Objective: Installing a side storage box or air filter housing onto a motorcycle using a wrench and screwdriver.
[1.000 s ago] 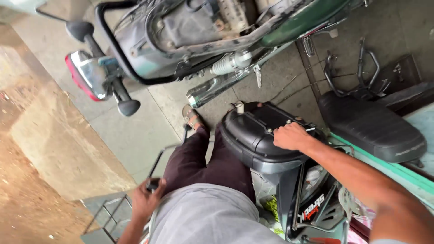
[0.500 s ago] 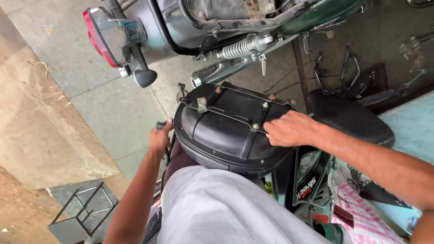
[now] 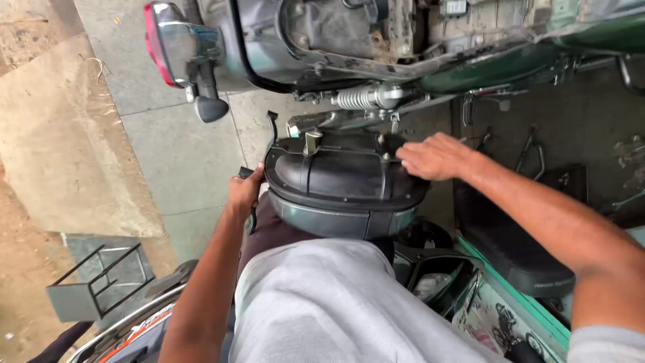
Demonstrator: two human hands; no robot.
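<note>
Two hands of mine are on one thing, and I will go across from the left. Farthest left, on the paved floor [image 3: 181, 161], stands a small grey metal wire rack [image 3: 94, 286], well apart from anything I touch. Above it, near the top edge, the red tail lamp [image 3: 156, 44] of a parked motorcycle points toward me, with a black turn-signal stalk [image 3: 209, 104] hanging below it.

Next comes my left hand [image 3: 243, 191], pressed against the left edge of the black rounded plastic scooter body shell [image 3: 342, 181]; its fingers [image 3: 243, 176] curl round the rim there, gripping it (how far they wrap underneath I cannot see). The shell sits in front of my lap, above my grey shirt [image 3: 336, 309], level and close to my body, with the silver coil shock absorber [image 3: 366, 97] of the motorcycle just beyond it.

My right hand [image 3: 433, 156] lies on the shell's upper right corner, fingers [image 3: 408, 153] spread flat and pressing on its top, not clenched around anything. Farther right, a black padded seat [image 3: 510, 235] rests on the ground beside my right forearm.
</note>
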